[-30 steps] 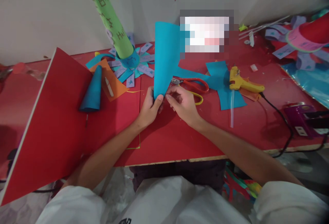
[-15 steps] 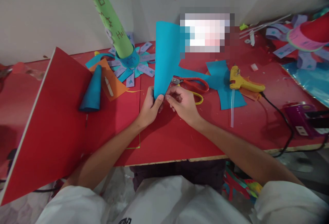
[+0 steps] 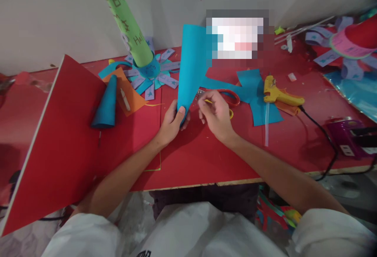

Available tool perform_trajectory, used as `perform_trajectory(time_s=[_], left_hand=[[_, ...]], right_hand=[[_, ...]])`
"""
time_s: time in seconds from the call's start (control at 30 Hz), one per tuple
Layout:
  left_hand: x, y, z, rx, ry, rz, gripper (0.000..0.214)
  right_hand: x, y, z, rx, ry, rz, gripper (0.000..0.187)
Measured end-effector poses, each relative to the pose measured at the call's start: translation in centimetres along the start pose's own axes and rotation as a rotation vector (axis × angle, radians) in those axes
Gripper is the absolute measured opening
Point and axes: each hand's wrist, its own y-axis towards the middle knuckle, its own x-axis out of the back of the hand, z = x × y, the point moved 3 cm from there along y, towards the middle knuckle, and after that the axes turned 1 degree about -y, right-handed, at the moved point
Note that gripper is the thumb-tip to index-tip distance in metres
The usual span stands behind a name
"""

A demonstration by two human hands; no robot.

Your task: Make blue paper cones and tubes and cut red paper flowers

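Observation:
My left hand [image 3: 172, 121] is closed around the narrow lower end of a rolled blue paper cone [image 3: 193, 58]. The cone stands nearly upright, wide end up, with the thumb pressed on its front. Just right of it, apart from the paper, my right hand [image 3: 218, 117] has its fingers curled in a pinch; what they hold, if anything, is too small to see. Beneath and behind that hand lie scissors [image 3: 231, 94] with red and yellow handles, partly hidden. A second blue paper cone [image 3: 106, 103] rests at the left, narrow end up.
A red board [image 3: 55, 143] leans at the left. Behind stands a green paper tube [image 3: 126, 25] with a ring of paper strips. To the right are blue paper pieces [image 3: 259, 107], a yellow glue gun [image 3: 281, 94] with its cord, and a purple box [image 3: 347, 135].
My right hand has drawn away from the cone's lower end, moving slightly right. My left hand keeps its grip, and the cone has shifted a little.

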Motion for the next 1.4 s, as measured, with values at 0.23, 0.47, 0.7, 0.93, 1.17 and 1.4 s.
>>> perform_trajectory(time_s=[0.23,0.47,0.7,0.93,1.17,1.4], left_hand=[[0.2,-0.2,0.1,0.116,0.038,0.129,0.048],[0.3,-0.3,0.2,0.105,0.105,0.072,0.059],[1.2,0.1,0.0,0.048,0.079,-0.111,0.048],[1.9,0.3,-0.1,0.004,0.081,-0.223,0.04],[1.9,0.2,-0.2,-0.092,0.059,-0.257,0.043],[1.9,0.4,-0.5,-0.072,0.049,-0.258,0.044]], right_hand=[[1.5,1.7,0.1,-0.015,0.167,-0.061,0.065],[2.1,2.0,-0.2,-0.15,0.206,-0.136,0.06],[3.9,3.3,-0.8,-0.148,0.339,-0.292,0.06],[5.4,4.0,-1.2,-0.182,0.375,-0.37,0.053],[5.8,4.2,-1.9,-0.224,0.43,-0.442,0.06],[5.4,3.8,-1.5,-0.199,0.309,-0.414,0.062]])
